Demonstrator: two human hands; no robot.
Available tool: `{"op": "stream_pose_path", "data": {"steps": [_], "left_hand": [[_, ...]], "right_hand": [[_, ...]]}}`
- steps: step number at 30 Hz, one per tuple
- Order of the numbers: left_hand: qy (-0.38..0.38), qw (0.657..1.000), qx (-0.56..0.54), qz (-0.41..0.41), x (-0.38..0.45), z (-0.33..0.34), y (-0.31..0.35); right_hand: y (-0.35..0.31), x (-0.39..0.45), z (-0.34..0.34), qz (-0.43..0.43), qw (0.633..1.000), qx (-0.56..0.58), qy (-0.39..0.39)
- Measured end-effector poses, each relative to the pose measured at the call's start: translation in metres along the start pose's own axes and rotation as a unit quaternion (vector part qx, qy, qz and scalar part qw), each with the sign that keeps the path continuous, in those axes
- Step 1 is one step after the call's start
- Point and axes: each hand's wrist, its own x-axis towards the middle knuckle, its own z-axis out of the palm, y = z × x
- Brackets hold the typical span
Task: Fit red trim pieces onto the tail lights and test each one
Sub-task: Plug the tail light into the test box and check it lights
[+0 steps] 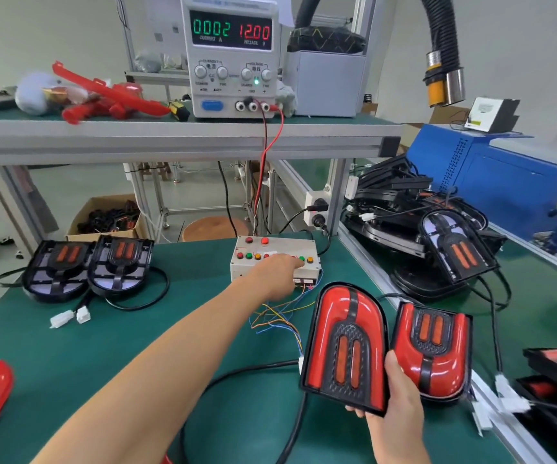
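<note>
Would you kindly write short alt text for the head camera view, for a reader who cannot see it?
A person's left hand reaches to the buttons of a white switch box on a green workbench, while the right hand holds a red-trimmed tail light beside a second one. Two untrimmed tail lights lie left, under a power supply.

A bench power supply (232, 56) stands on the upper shelf (176, 132). Left of it lies a yellow-and-black scanner (179, 109); right of it, a grey box (325, 83). Below it, a cardboard box (106, 217) of black parts sits on the floor.
</note>
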Motion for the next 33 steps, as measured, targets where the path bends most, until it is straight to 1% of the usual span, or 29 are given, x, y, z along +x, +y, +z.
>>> {"op": "stream_pose_path", "data": {"steps": [8, 12, 16, 22, 28, 33], "left_hand": [[-0.046, 0.998, 0.016, -0.028, 0.016, 0.012, 0.002], [-0.034, 0.999, 0.015, -0.037, 0.021, 0.013, 0.002], [-0.042, 0.998, 0.017, -0.038, 0.022, 0.015, 0.003], [-0.05, 0.998, -0.002, -0.038, 0.025, 0.009, -0.001], [-0.04, 0.998, -0.009, -0.041, 0.027, 0.014, -0.002], [-0.05, 0.998, -0.003, -0.043, 0.028, 0.012, -0.001]], "right_hand": [[0.001, 0.002, -0.001, 0.049, 0.999, 0.017, 0.004], [0.004, 0.004, -0.003, 0.039, 0.999, -0.003, 0.003], [0.005, 0.007, -0.004, 0.012, 0.999, -0.045, -0.011], [0.004, 0.009, 0.0, 0.036, 0.998, -0.044, 0.002], [0.007, 0.011, -0.001, 0.012, 0.994, -0.108, 0.0], [0.008, 0.011, -0.002, 0.034, 0.997, -0.069, -0.003]]}}
